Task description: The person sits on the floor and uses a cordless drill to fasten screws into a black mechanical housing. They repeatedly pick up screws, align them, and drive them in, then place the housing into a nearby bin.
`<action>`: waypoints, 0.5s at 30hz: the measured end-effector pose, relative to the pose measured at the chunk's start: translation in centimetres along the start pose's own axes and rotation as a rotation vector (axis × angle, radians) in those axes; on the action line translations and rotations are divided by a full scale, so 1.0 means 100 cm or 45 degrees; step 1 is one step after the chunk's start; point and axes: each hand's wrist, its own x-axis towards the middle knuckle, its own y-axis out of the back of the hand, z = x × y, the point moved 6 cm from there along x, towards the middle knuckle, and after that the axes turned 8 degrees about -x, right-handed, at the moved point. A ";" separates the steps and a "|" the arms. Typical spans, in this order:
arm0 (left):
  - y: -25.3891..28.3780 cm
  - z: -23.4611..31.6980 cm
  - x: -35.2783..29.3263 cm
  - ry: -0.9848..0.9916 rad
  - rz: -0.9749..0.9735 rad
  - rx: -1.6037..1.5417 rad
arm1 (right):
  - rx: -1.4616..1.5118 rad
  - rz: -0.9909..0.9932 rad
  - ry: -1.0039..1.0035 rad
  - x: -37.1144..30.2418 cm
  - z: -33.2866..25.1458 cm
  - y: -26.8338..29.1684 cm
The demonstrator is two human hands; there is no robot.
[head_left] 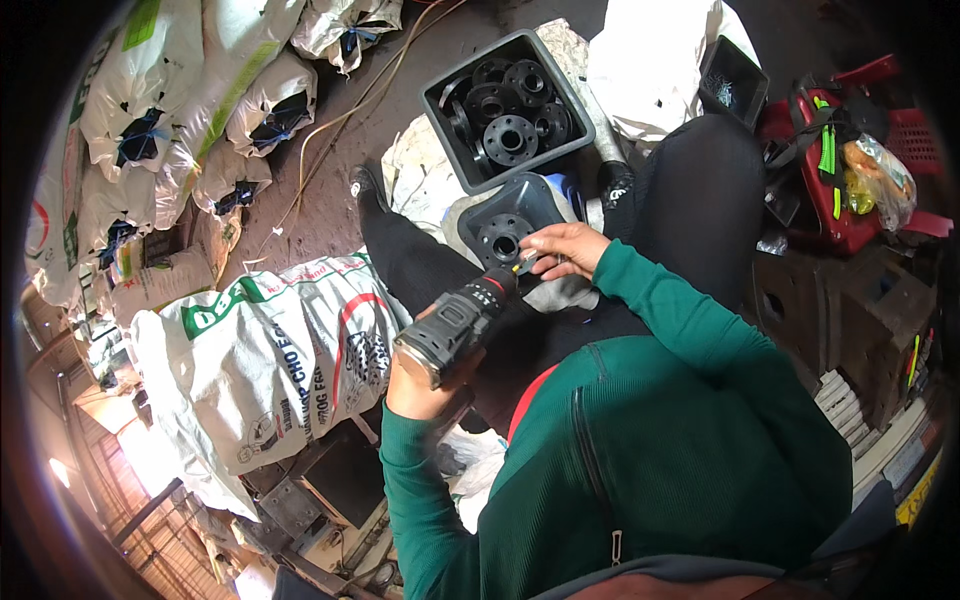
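Black, the flange (pixel 499 227) on my head view rests in a square tray (pixel 543 203), the left hand (pixel 425 392) gripping a drill (pixel 458 322) aimed at it from lower left, the nearer right hand (pixel 572 248) pinching at its lower-right edge, on what I cannot tell.

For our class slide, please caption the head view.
Left hand holding a power drill, right hand near its tip, by a black flanged part near a bin of similar parts.
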 end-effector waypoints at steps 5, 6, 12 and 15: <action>0.011 -0.014 0.020 0.140 0.138 0.050 | -0.057 0.531 0.107 0.019 0.011 0.037; 0.010 -0.017 0.025 0.146 0.113 0.068 | -0.135 0.531 0.149 0.021 0.010 0.037; 0.001 -0.025 0.045 0.099 0.076 0.111 | -0.504 0.523 0.051 0.029 0.013 0.029; -0.004 -0.028 0.052 0.151 0.043 0.123 | -0.644 0.536 0.069 0.032 0.014 0.026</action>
